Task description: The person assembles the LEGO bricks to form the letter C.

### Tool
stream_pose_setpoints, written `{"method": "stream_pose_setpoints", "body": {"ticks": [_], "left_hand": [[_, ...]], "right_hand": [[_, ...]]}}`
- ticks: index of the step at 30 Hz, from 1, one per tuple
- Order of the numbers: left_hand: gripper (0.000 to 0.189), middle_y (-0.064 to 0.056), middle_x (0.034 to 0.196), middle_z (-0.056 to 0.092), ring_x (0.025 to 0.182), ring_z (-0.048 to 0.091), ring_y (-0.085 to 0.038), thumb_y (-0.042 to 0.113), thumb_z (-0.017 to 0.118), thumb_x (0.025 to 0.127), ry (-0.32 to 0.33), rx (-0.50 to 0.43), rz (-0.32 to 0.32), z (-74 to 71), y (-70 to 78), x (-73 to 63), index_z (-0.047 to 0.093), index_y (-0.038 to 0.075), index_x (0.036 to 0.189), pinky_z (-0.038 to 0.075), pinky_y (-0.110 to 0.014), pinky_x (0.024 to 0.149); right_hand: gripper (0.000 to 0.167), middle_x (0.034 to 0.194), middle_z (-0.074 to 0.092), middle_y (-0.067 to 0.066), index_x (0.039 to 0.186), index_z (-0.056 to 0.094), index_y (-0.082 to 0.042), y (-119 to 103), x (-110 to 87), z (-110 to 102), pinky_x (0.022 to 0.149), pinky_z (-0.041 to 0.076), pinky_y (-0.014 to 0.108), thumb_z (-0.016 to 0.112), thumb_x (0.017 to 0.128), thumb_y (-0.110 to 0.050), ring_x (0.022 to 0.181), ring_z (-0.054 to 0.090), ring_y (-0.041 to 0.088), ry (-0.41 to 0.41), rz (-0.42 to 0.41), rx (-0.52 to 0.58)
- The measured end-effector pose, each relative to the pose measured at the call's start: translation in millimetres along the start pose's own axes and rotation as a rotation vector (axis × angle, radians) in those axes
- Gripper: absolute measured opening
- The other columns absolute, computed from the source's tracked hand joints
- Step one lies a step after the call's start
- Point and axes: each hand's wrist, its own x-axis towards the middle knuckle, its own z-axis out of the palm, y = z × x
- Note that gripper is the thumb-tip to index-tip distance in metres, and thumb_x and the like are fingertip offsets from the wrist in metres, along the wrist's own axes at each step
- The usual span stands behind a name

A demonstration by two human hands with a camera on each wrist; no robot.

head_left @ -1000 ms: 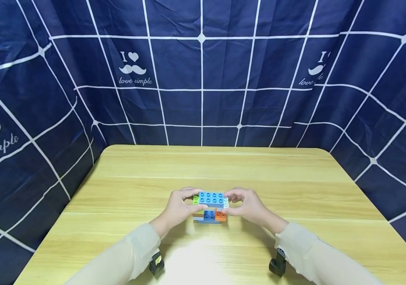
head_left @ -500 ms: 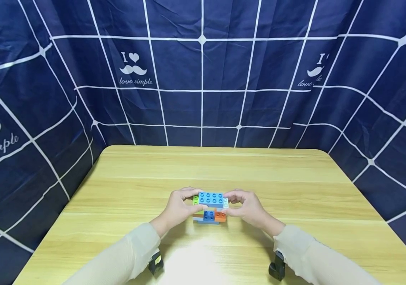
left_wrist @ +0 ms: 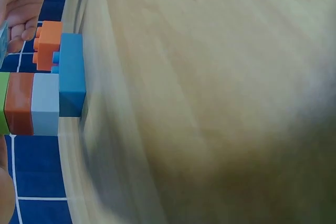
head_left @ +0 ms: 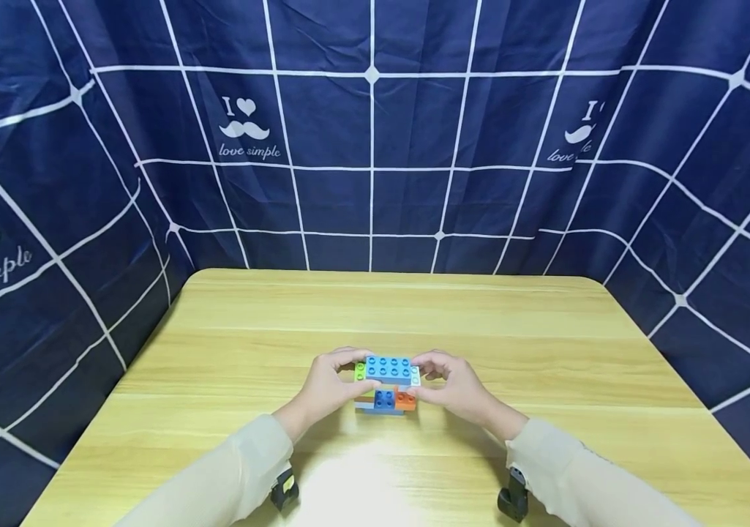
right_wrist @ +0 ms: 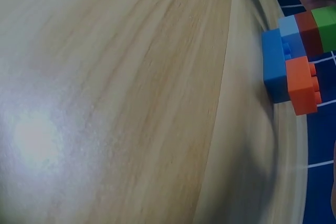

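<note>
A small structure of toy building bricks stands on the table, between my two hands. Across its top lies a long blue brick (head_left: 388,370), studs up. My left hand (head_left: 328,380) pinches the left end, thumb in front and fingers behind, by the green brick (head_left: 360,371). At the other end, my right hand (head_left: 450,378) pinches by the pale brick (head_left: 415,376). Below are an orange brick (right_wrist: 301,86) and a blue base brick (left_wrist: 72,74). A brown brick (left_wrist: 19,103) and a light blue brick (left_wrist: 45,103) form the left column under the green one.
The wooden table (head_left: 269,307) reaches out on all sides of the bricks. A dark blue curtain (head_left: 322,197) with white lines hangs behind and beside it. Black wrist cameras (head_left: 285,490) sit under both sleeves.
Both hands keep their grip on the bricks, which stay in the same arrangement. Only a very slight shift of the whole view shows.
</note>
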Motion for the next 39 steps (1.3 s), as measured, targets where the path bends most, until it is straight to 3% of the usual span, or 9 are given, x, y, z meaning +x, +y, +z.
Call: {"method": "stream_pose_setpoints", "body": {"ticks": [2, 5, 9, 15, 18, 23, 28, 33, 39], "left_hand": [[0.046, -0.007, 0.111, 0.065, 0.099, 0.059, -0.024, 0.011, 0.082, 0.075, -0.002, -0.018, -0.02, -0.2, 6.5, -3.4, 0.066, 0.004, 0.117, 0.049, -0.044, 0.089], [0.052, -0.007, 0.113, 0.064, 0.101, 0.059, -0.026, 0.011, 0.083, 0.073, -0.002, -0.034, -0.032, -0.3, 3.4, -8.4, 0.065, 0.004, 0.121, 0.048, -0.042, 0.091], [0.058, -0.005, 0.115, 0.064, 0.1, 0.059, -0.025, 0.015, 0.084, 0.072, 0.012, -0.038, -0.031, -2.6, -16.5, -13.3, 0.062, 0.008, 0.125, 0.051, -0.034, 0.087], [0.056, -0.004, 0.113, 0.065, 0.1, 0.06, -0.022, 0.011, 0.083, 0.072, 0.036, -0.031, -0.012, -7.5, -24.2, -17.9, 0.062, 0.008, 0.124, 0.05, -0.034, 0.089], [0.049, -0.005, 0.107, 0.068, 0.099, 0.061, -0.024, 0.005, 0.081, 0.073, 0.045, -0.027, -0.019, -8.5, -21.2, -19.3, 0.064, 0.004, 0.119, 0.05, -0.037, 0.089], [0.036, -0.013, 0.099, 0.069, 0.094, 0.063, -0.034, -0.001, 0.078, 0.075, 0.054, -0.023, -0.019, -10.7, -0.9, -22.6, 0.066, -0.004, 0.109, 0.051, -0.042, 0.085], [0.037, -0.014, 0.098, 0.069, 0.09, 0.065, -0.028, 0.0, 0.077, 0.076, 0.065, -0.07, -0.094, -10.8, -11.1, -20.2, 0.065, -0.004, 0.111, 0.053, -0.034, 0.079], [0.04, -0.014, 0.099, 0.069, 0.087, 0.066, -0.022, 0.011, 0.078, 0.079, 0.08, -0.124, -0.181, -11.4, -23.1, -16.8, 0.064, -0.003, 0.113, 0.054, -0.026, 0.075], [0.04, -0.012, 0.097, 0.07, 0.087, 0.067, -0.022, 0.021, 0.077, 0.081, 0.089, -0.067, -0.264, -11.7, -27.7, -11.4, 0.066, -0.002, 0.112, 0.054, -0.029, 0.077]], "right_hand": [[0.035, 0.1, 0.064, 0.01, 0.111, 0.063, 0.002, 1.5, 0.3, -0.4, 0.082, 0.05, 0.042, 0.076, 0.078, -0.002, 0.092, 0.057, 0.032, -0.004, -0.006, 0.002], [0.036, 0.101, 0.064, 0.01, 0.112, 0.063, 0.001, 3.8, 0.6, -0.6, 0.082, 0.051, 0.043, 0.076, 0.079, -0.003, 0.092, 0.057, 0.032, -0.011, -0.016, 0.003], [0.036, 0.102, 0.064, 0.01, 0.113, 0.063, 0.002, 4.6, 0.8, -0.4, 0.082, 0.051, 0.043, 0.075, 0.08, -0.003, 0.092, 0.058, 0.032, -0.014, -0.029, 0.003], [0.04, 0.103, 0.063, 0.009, 0.116, 0.061, 0.003, 2.9, -1.5, -1.2, 0.083, 0.051, 0.043, 0.075, 0.08, -0.004, 0.091, 0.058, 0.027, -0.017, -0.044, -0.018], [0.04, 0.103, 0.063, 0.009, 0.117, 0.061, 0.004, 4.1, -2.1, -1.0, 0.083, 0.051, 0.043, 0.075, 0.08, -0.003, 0.091, 0.059, 0.027, -0.012, -0.049, -0.029], [0.04, 0.104, 0.064, 0.009, 0.117, 0.062, 0.002, 17.2, 0.1, 1.0, 0.082, 0.051, 0.041, 0.075, 0.08, -0.004, 0.091, 0.06, 0.026, 0.011, -0.054, -0.023], [0.04, 0.105, 0.065, 0.008, 0.119, 0.062, -0.002, 38.1, 5.4, 2.5, 0.083, 0.051, 0.033, 0.074, 0.082, -0.008, 0.092, 0.061, 0.022, 0.017, -0.037, 0.044], [0.039, 0.103, 0.066, 0.008, 0.119, 0.063, -0.003, 43.7, 10.7, 5.3, 0.082, 0.052, 0.029, 0.074, 0.084, -0.018, 0.093, 0.062, 0.025, 0.028, 0.026, 0.115], [0.039, 0.102, 0.067, 0.008, 0.119, 0.063, -0.004, 48.3, 19.1, 12.8, 0.078, 0.053, 0.027, 0.073, 0.085, -0.02, 0.09, 0.064, 0.022, 0.086, 0.133, 0.115]]}}
